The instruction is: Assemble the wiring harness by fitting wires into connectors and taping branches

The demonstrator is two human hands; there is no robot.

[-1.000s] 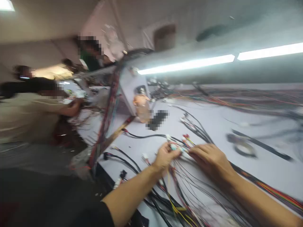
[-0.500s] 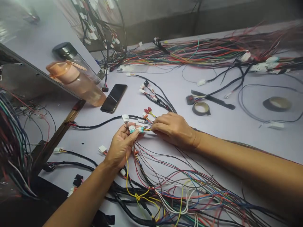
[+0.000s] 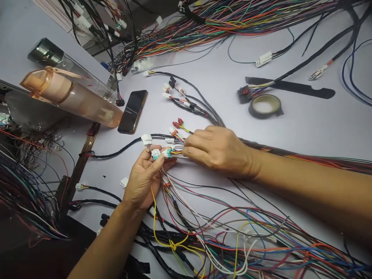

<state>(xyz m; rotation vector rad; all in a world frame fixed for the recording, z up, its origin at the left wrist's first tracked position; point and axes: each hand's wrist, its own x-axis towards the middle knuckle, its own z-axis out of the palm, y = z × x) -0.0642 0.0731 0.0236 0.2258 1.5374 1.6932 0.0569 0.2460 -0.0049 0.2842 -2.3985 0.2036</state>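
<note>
"Where are the hands working?"

"Just left of center, the left hand (image 3: 145, 178) is pinching the white-and-teal plugs (image 3: 166, 154) between thumb and fingers. The right hand (image 3: 219, 151) is closing its fingertips on the short wires (image 3: 177, 153) coming out of them."

"Anything crowding them?"

"Yes, red plugs (image 3: 178, 123) are lying just above the right fingertips, and loose wires (image 3: 250, 240) are sprawling toward the lower right."

"And farther off?"

"A phone (image 3: 133, 112) is lying at upper left near a peach bottle (image 3: 84, 102). At upper right, a tape roll (image 3: 255, 111) is sitting beside a flat black strip (image 3: 305, 89)."

"What about the surface?"

"It's a pale table (image 3: 305, 133); a thick wire bundle (image 3: 232, 25) is stretching across the top, and a wooden strip (image 3: 80, 166) is running along the left side."
</note>
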